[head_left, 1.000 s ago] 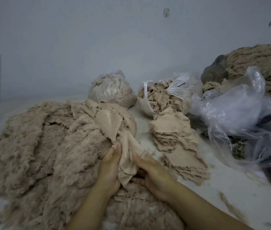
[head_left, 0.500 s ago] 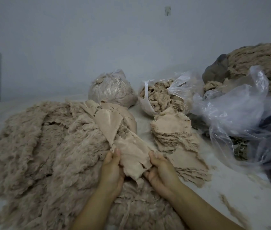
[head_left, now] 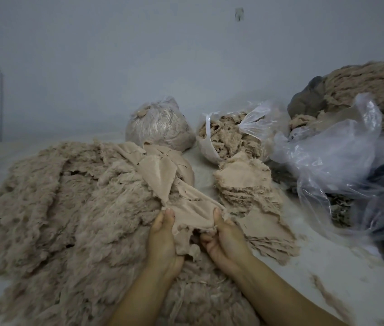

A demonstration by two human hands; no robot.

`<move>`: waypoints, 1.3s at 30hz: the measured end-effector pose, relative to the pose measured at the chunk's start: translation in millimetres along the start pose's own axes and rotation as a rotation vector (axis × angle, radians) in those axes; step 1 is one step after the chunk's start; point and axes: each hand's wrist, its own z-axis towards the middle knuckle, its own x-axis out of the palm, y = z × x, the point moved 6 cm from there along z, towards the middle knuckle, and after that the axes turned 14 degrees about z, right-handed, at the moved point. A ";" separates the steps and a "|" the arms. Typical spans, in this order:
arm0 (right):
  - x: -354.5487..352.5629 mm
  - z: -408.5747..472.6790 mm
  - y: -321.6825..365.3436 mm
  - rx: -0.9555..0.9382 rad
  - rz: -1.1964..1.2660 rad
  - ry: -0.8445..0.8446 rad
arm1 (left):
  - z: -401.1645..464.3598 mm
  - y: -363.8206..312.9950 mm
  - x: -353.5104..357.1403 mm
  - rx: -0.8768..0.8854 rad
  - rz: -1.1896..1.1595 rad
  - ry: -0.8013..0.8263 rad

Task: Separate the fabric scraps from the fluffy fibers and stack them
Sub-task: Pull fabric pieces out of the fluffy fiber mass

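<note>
1. The scrap (head_left: 192, 215) is stretched between both hands, just above the near edge of the fibers (head_left: 68, 208); its far end runs up into more cloth (head_left: 160, 170) lying on that heap
2. The left hand (head_left: 164, 238) pinches the scrap's left edge with thumb on top; the right hand (head_left: 225, 236) grips its right edge the same way, fingers curled under
3. The stack (head_left: 245, 182) of sorted pieces sits just right of the hands, on the pale floor (head_left: 327, 267)
4. Risk: fluff clinging to the scrap's underside could ride along onto the stack, and a hard tug could tear the thin cloth or drag the pieces behind it
5. Behind stand a tied bag (head_left: 160, 125), an open bag (head_left: 228, 137) of fluff, and loose plastic (head_left: 332, 156) over dark material
6. Hard to tell: whether the scrap is free of the cloth behind it, what lies under the plastic, and where the stack's lower layers end. Both forearms are cut off at the bottom edge
</note>
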 end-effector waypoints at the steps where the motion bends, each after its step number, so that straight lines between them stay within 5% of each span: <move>1: 0.9 -0.4 -0.3 -0.008 -0.010 -0.001 | -0.3 0.6 0.5 -0.004 -0.017 0.002; 21: 5.0 -24.2 5.5 0.288 -0.183 0.178 | 17.7 -13.2 -39.0 -0.005 -0.077 -0.224; 24: -3.7 -19.8 11.8 0.097 -0.472 0.187 | 12.0 -2.8 -18.8 -0.087 0.124 -0.029; 27: 0.0 -23.3 0.9 0.106 -0.601 0.281 | 2.4 5.7 3.2 -0.222 0.304 0.294; 29: 3.1 -29.9 -5.1 0.130 -0.688 0.341 | -0.2 7.8 2.1 -0.246 0.431 0.328; 32: -1.2 -33.9 -12.2 0.157 -0.817 0.375 | 4.4 12.3 -4.0 -0.250 0.505 0.198; 35: -4.6 -37.1 -17.7 0.233 -0.918 0.417 | 18.3 3.4 -14.5 -0.148 0.340 -0.005; 39: 1.5 -34.9 -5.7 0.161 -0.760 0.409 | 25.1 -0.9 -25.0 -0.139 0.321 -0.046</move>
